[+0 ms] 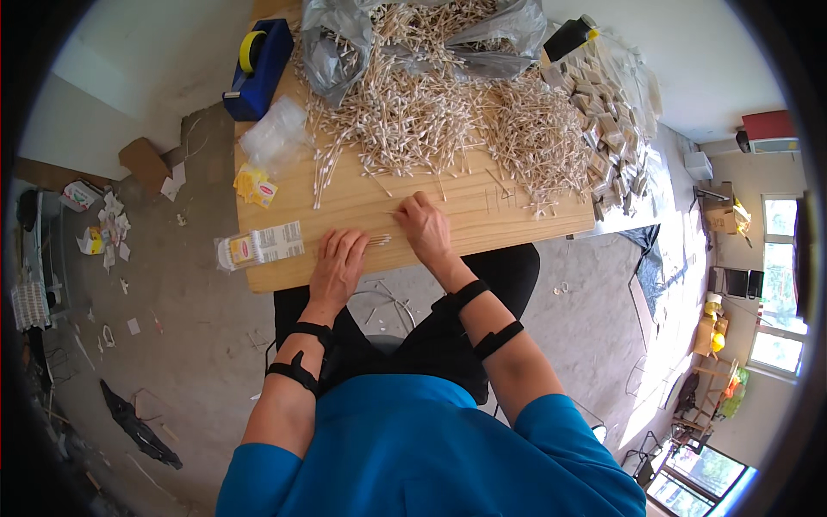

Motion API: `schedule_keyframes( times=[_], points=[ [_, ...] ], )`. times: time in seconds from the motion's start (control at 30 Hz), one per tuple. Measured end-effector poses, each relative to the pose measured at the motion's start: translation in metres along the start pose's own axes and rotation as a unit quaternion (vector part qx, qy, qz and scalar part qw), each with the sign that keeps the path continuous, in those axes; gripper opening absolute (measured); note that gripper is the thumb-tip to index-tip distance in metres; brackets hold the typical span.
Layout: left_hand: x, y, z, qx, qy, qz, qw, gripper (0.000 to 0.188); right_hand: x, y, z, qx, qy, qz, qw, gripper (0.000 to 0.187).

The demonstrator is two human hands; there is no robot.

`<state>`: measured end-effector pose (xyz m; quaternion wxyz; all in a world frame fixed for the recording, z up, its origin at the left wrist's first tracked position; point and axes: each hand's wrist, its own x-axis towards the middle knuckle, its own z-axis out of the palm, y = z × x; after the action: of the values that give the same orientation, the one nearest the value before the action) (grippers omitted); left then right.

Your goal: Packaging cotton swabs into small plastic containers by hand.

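Near the table's front edge, my left hand (338, 263) is closed over a few cotton swabs (379, 240), whose tips stick out to the right of its fingers. A little farther right and higher, my right hand (424, 227) is pinched on what looks like a single cotton swab (392, 214), with its end showing left of the fingertips. Beyond both hands spreads a big loose heap of cotton swabs (405, 125). Left of my left hand lies a clear packet of swabs (241, 251) with a yellow label and a printed card.
A blue tape dispenser (267, 73), clear plastic bags (277, 133) and yellow cards (255, 184) lie along the table's left side. Grey plastic bags (332, 56) sit in the heap. Several small pale bundles (616, 129) are piled at right, near a black bottle (568, 38).
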<state>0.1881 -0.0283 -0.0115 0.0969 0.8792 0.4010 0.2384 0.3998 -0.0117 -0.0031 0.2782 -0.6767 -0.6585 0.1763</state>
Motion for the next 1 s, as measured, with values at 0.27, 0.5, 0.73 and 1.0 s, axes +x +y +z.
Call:
schedule_keyframes(
  times=[0.27, 0.5, 0.73, 1.0],
  points=[
    [0.002, 0.002, 0.003, 0.011, 0.029, 0.004, 1.0, 0.04, 0.034, -0.013, 0.022, 0.082, 0.08, 0.072, 0.991, 0.012],
    [-0.001, 0.0, 0.002, 0.015, 0.03, -0.005, 0.999, 0.04, 0.008, 0.005, -0.007, 0.108, 0.034, 0.014, 0.993, 0.011],
    [0.0, 0.003, 0.0, 0.068, 0.006, -0.023, 0.997, 0.051, 0.004, -0.015, 0.008, 0.098, -0.025, -0.044, 0.994, 0.009],
    [-0.016, -0.009, 0.021, 0.096, -0.084, -0.025, 0.992, 0.047, 0.059, -0.103, 0.056, -0.03, -0.037, 0.074, 0.996, 0.037]
  ],
)
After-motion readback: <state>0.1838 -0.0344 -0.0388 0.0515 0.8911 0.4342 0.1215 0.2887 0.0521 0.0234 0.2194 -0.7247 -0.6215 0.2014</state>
